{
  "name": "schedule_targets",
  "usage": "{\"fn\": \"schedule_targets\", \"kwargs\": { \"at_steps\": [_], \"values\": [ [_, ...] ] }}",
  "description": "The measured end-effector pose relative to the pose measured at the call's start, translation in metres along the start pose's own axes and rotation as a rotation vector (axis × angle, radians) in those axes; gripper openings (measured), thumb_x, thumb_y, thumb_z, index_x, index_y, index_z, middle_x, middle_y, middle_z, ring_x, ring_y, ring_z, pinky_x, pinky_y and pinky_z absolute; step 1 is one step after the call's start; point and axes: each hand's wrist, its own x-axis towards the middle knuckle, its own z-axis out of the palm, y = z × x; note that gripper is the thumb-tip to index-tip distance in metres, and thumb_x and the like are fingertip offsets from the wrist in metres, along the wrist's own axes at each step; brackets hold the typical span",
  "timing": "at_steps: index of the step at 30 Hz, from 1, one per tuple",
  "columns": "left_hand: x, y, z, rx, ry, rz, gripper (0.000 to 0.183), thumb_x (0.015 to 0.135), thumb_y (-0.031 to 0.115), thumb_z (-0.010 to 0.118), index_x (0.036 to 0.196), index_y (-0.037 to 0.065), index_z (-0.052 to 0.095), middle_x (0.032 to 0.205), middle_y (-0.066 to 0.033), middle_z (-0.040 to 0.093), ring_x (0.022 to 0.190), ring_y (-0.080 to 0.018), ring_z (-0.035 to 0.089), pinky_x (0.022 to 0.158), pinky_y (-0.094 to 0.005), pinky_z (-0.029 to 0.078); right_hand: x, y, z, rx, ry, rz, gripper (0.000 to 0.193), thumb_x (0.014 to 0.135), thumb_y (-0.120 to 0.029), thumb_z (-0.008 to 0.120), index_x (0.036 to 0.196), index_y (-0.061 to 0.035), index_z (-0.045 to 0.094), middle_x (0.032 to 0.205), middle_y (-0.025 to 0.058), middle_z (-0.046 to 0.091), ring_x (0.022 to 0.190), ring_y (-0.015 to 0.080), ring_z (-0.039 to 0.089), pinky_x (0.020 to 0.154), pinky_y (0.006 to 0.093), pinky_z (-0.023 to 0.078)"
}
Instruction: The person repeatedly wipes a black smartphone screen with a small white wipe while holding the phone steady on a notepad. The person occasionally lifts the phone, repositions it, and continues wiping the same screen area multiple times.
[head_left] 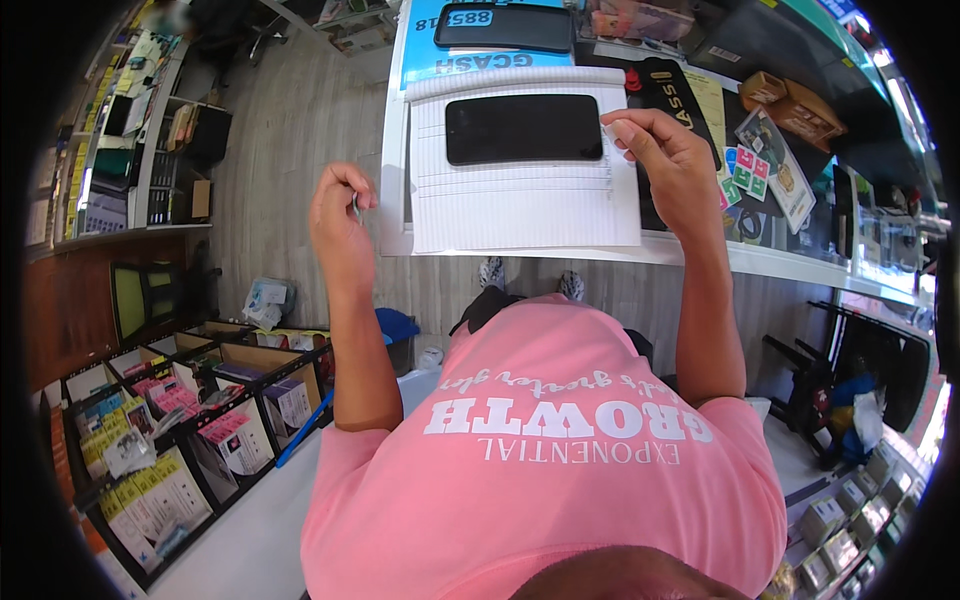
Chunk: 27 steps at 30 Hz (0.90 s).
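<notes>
A black smartphone (524, 129) lies dark screen up on a ruled paper pad (520, 215). Just past its right end, my right hand (672, 165) is over the pad's right edge. Thumb and forefinger are pinched together there, and whatever is between them is too small to make out. My left hand (343, 220) hangs beyond the table's left edge, apart from the pad, with its fingers curled. A small, thin greenish thing (357, 208) shows at those fingers; its kind is unclear.
Behind the pad, a second dark phone or case (503, 28) rests on a blue printed sheet (420, 60). Stickers (750, 172), small brown boxes (800, 110) and a black strap-like item (690, 105) crowd the right side. A compartment rack (190, 430) stands at the lower left.
</notes>
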Motion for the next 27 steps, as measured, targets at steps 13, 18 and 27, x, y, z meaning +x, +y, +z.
{"fn": "schedule_targets", "kwargs": {
  "at_steps": [13,18,27],
  "values": [
    [0.075,-0.013,0.032,1.082,-0.449,0.352,0.095,0.072,0.066,0.091,0.152,0.024,0.064,0.111,-0.0062,0.052,0.109,-0.0284,0.047,0.106,-0.045,0.036,0.029,-0.004,0.083,-0.771,0.358,-0.467,0.013,0.093,-0.014,0.081,0.101,-0.0043,0.082,0.098,0.0117,0.078,0.091,0.0325,0.072,0.083,0.0406,0.056],
    [0.079,-0.022,0.033,1.071,-0.422,0.383,0.096,0.069,0.07,0.091,0.15,0.025,0.066,0.111,-0.0058,0.051,0.109,-0.0289,0.046,0.106,-0.0471,0.035,0.001,-0.008,0.132,-0.88,0.14,-0.379,0.018,0.096,-0.022,0.078,0.111,-0.0125,0.084,0.133,0.0024,0.071,0.127,0.0292,0.06,0.109,0.0441,0.044],
    [0.078,-0.027,0.034,1.064,-0.411,0.376,0.097,0.068,0.071,0.091,0.15,0.027,0.066,0.113,-0.0046,0.05,0.108,-0.0282,0.046,0.104,-0.0474,0.035,-0.032,-0.022,0.128,-1.117,-0.01,-0.252,0.038,0.113,-0.038,0.052,0.14,-0.0271,0.076,0.17,0.0097,0.043,0.159,0.0416,0.026,0.127,0.0557,0.023]
  ]
}}
